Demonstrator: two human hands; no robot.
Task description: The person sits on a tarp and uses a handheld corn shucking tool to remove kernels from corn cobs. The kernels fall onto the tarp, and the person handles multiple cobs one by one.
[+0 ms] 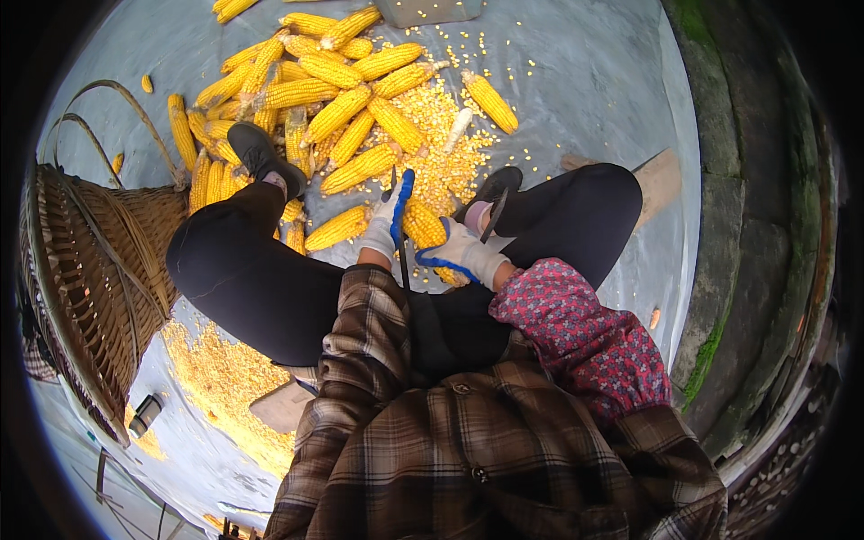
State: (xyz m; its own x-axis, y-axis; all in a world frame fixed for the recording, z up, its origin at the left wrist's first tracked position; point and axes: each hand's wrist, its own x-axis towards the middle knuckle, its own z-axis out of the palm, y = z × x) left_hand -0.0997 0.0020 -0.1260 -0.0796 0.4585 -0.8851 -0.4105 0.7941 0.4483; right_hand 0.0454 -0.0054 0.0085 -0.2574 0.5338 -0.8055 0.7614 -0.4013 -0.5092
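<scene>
My right hand (466,253), in a white glove with a blue palm, grips a yellow ear of corn (424,224) between my legs. My left hand (389,214), gloved alike, is beside that ear with its blue palm side turned towards it. A thin dark bar (404,266) runs along the left palm; whether the fingers close on it is hidden. Another dark strip (497,214) shows beyond my right wrist. Loose corn kernels (442,172) lie ahead of my hands, and a bare white cob (458,129) rests on them. Another whole ear (337,228) lies left of my left hand.
A heap of corn ears (331,101) lies ahead on a grey sheet (574,88). A wicker basket (101,263) stands at left, near more kernels (223,391) and a dark flask (145,415). A grey container (428,12) is at the top; mossy stone slabs (719,236) border the right.
</scene>
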